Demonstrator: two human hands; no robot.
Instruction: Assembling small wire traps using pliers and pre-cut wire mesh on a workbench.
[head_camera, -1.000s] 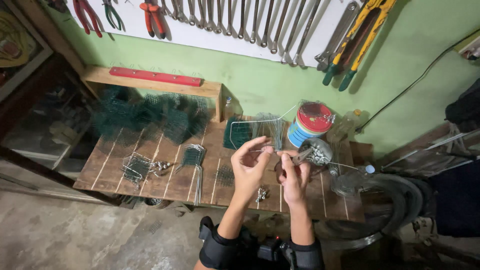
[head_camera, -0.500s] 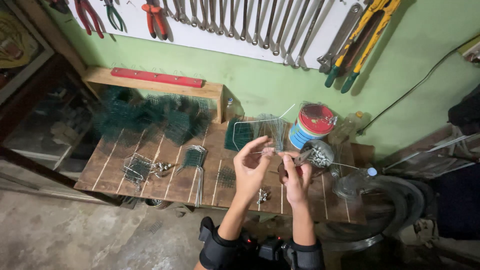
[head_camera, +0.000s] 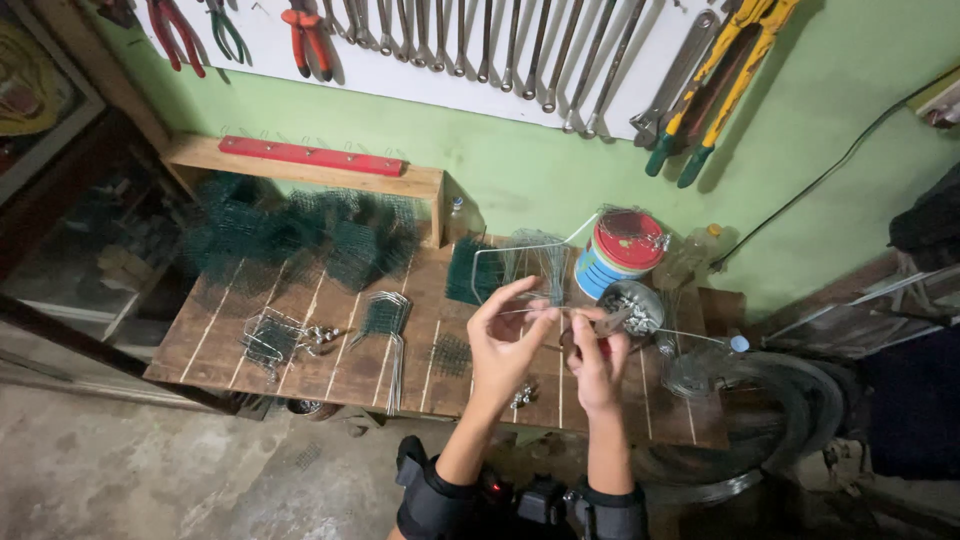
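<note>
My left hand (head_camera: 505, 345) is raised over the wooden workbench (head_camera: 330, 365), thumb and fingers pinching a thin steel wire (head_camera: 690, 335) that runs off to the right. My right hand (head_camera: 597, 360) is closed around a small pair of pliers (head_camera: 612, 322) whose jaws meet the wire just right of my left fingertips. Behind my hands stands a bent wire frame with green mesh (head_camera: 515, 262). A metal bowl of small metal pieces (head_camera: 632, 305) sits just beyond my right hand.
Piles of green wire mesh (head_camera: 290, 235) fill the bench's back left. Bent wire pieces (head_camera: 385, 335) and a small wire cage (head_camera: 268, 338) lie mid-bench. A red-lidded tin (head_camera: 622, 250) stands at the back. Wrenches, pliers and bolt cutters (head_camera: 715, 85) hang on the wall. A tyre (head_camera: 760, 420) lies at right.
Both hands have shifted slightly down and toward me. My left fingers have closed further on the wire, and the pliers stay at it.
</note>
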